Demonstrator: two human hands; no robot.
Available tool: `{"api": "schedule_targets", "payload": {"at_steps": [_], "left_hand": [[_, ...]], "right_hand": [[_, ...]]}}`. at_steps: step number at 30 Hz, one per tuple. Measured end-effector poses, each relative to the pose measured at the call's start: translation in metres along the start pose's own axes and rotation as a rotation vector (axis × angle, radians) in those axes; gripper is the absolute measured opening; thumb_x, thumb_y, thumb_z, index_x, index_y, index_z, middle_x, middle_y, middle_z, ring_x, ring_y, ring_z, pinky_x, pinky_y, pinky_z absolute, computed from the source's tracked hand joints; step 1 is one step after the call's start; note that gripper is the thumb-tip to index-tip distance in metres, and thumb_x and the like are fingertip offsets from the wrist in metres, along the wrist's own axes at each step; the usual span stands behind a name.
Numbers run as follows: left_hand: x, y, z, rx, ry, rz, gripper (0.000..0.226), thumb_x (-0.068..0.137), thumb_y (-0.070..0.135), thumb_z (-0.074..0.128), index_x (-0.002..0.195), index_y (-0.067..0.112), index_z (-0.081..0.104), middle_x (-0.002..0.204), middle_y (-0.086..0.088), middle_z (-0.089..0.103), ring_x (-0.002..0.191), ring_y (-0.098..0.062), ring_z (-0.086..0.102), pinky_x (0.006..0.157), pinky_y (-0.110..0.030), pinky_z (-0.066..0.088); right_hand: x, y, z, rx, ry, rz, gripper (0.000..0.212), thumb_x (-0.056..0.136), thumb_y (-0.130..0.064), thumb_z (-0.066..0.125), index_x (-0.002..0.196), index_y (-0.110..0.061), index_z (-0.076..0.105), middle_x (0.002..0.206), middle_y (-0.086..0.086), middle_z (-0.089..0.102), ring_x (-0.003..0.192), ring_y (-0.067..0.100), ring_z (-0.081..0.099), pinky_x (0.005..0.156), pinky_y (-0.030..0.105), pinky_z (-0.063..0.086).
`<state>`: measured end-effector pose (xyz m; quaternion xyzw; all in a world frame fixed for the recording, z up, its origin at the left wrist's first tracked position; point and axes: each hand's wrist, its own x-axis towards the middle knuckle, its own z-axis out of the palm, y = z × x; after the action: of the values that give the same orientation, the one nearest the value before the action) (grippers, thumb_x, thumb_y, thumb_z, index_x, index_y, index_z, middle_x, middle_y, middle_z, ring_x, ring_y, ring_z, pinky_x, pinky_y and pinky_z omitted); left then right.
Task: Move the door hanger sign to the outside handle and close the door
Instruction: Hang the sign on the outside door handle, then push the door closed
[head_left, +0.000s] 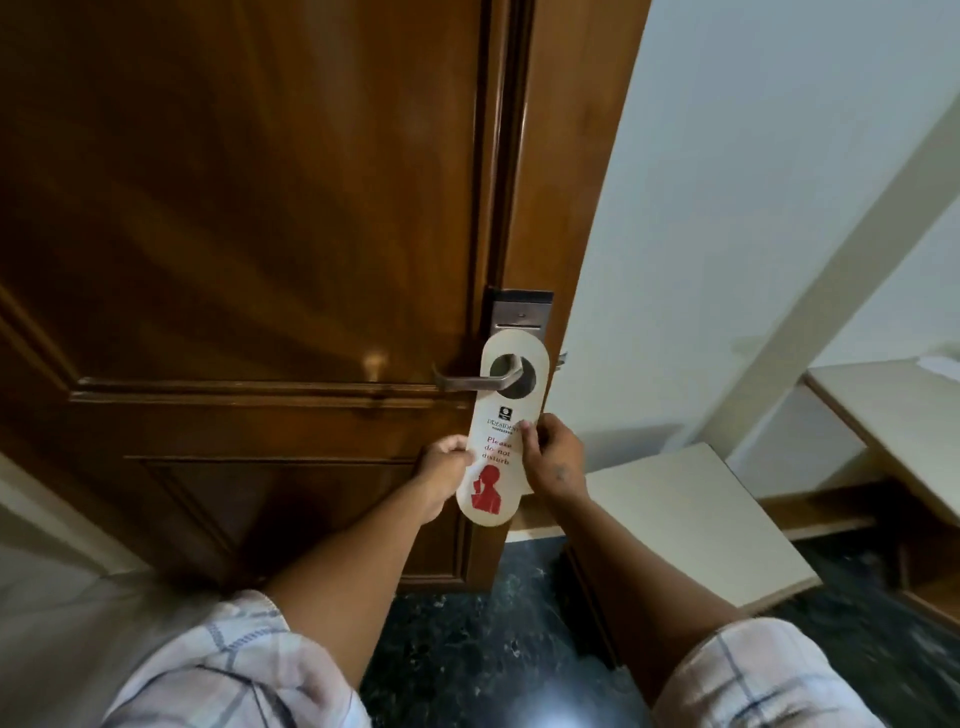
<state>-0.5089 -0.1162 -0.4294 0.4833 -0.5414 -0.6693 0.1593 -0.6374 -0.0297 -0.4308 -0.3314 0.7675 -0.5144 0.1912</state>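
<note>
Both hands' fingers (527, 434) pinching sign (501, 431) edges, hung on handle (475, 382).

Pale wall (727, 156), dark speckled floor (467, 649)

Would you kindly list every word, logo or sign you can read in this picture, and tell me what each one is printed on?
"Please do not disturb": red lettering on the door hanger sign, which hangs on the door handle, held between the left hand and the right hand.
Small dark logo with a line of lettering beneath it, on the same sign: too blurred to read.
Red silhouette figure below the words: a picture, no text.
</note>
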Motion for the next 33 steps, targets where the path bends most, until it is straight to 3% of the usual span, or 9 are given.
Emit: {"api": "schedule_targets", "payload": {"at_steps": [3,6,10,15,18,20,24,28,33], "left_hand": [[0.014,-0.003,0.02,0.097,0.023,0.011,0.015,0.098,0.013,0.053,0.094,0.02,0.065,0.116,-0.011,0.072,0.091,-0.021,0.068,0.065,-0.027,0.052],[0.029,-0.008,0.032,0.139,0.04,0.017,0.013,0.099,0.014,0.052,0.101,0.015,0.065,0.116,-0.013,0.072,0.086,-0.018,0.067,0.059,-0.023,0.05],[0.04,-0.011,0.035,0.145,0.083,0.026,0.017,0.1,0.012,0.051,0.088,0.015,0.062,0.116,-0.015,0.072,0.089,-0.021,0.066,0.061,-0.025,0.049],[0.045,-0.005,0.025,0.213,0.11,0.029,0.017,0.098,0.014,0.056,0.11,0.009,0.067,0.12,-0.013,0.071,0.094,-0.019,0.066,0.062,-0.02,0.049],[0.043,0.013,0.009,0.231,0.189,0.039,0.029,0.094,0.008,0.061,0.123,0.006,0.062,0.127,-0.015,0.066,0.112,-0.026,0.063,0.091,-0.033,0.051],[0.035,0.035,-0.009,0.257,0.314,0.072,0.026,0.094,0.004,0.057,0.12,0.006,0.061,0.127,-0.018,0.065,0.118,-0.032,0.061,0.097,-0.035,0.046],[0.002,0.091,-0.04,0.675,0.493,0.33,0.036,0.088,-0.001,0.057,0.122,0.008,0.063,0.127,-0.015,0.064,0.118,-0.033,0.06,0.099,-0.037,0.05],[-0.045,0.151,-0.025,1.059,0.475,0.671,0.055,0.086,-0.002,0.057,0.138,0.013,0.052,0.135,-0.009,0.056,0.123,-0.027,0.054,0.1,-0.042,0.051],[-0.098,0.21,0.034,1.138,0.428,0.933,0.064,0.09,0.01,0.058,0.15,0.015,0.036,0.155,-0.004,0.036,0.142,-0.023,0.037,0.114,-0.04,0.038]], "right_hand": [[0.019,0.008,-0.015,-0.044,-0.003,0.095,0.014,0.096,-0.04,0.057,0.091,-0.027,0.058,0.086,-0.015,0.065,0.061,-0.003,0.064,0.044,0.01,0.046],[0.037,0.012,-0.022,-0.106,-0.054,0.125,0.018,0.097,-0.039,0.056,0.084,-0.028,0.056,0.081,-0.015,0.065,0.058,-0.001,0.064,0.041,0.011,0.045],[0.052,0.017,-0.018,-0.128,-0.119,0.133,0.018,0.097,-0.04,0.056,0.082,-0.03,0.055,0.081,-0.018,0.064,0.059,-0.001,0.064,0.042,0.014,0.048],[0.06,0.023,-0.02,-0.099,-0.181,0.138,0.019,0.095,-0.041,0.061,0.101,-0.023,0.057,0.094,-0.009,0.064,0.06,-0.003,0.061,0.039,0.009,0.044],[0.067,0.011,-0.038,-0.052,-0.12,0.13,0.036,0.094,-0.039,0.062,0.123,-0.018,0.053,0.107,-0.002,0.059,0.086,0.01,0.06,0.067,0.019,0.05],[0.074,-0.011,-0.055,0.014,-0.026,0.086,0.041,0.098,-0.032,0.057,0.133,-0.012,0.049,0.116,0.002,0.056,0.101,0.015,0.054,0.082,0.028,0.045],[0.099,-0.086,-0.079,0.151,0.034,-0.075,0.034,0.104,-0.032,0.042,0.128,-0.009,0.052,0.117,0.003,0.057,0.102,0.017,0.055,0.084,0.027,0.044],[0.106,-0.132,-0.082,0.263,-0.076,-0.131,0.031,0.106,-0.032,0.031,0.117,-0.013,0.053,0.098,-0.001,0.058,0.086,0.014,0.058,0.068,0.021,0.047],[0.102,-0.135,-0.1,0.336,-0.235,-0.055,0.027,0.103,-0.029,0.036,0.107,-0.009,0.053,0.099,0.016,0.059,0.09,0.026,0.058,0.092,0.048,0.051]]}}
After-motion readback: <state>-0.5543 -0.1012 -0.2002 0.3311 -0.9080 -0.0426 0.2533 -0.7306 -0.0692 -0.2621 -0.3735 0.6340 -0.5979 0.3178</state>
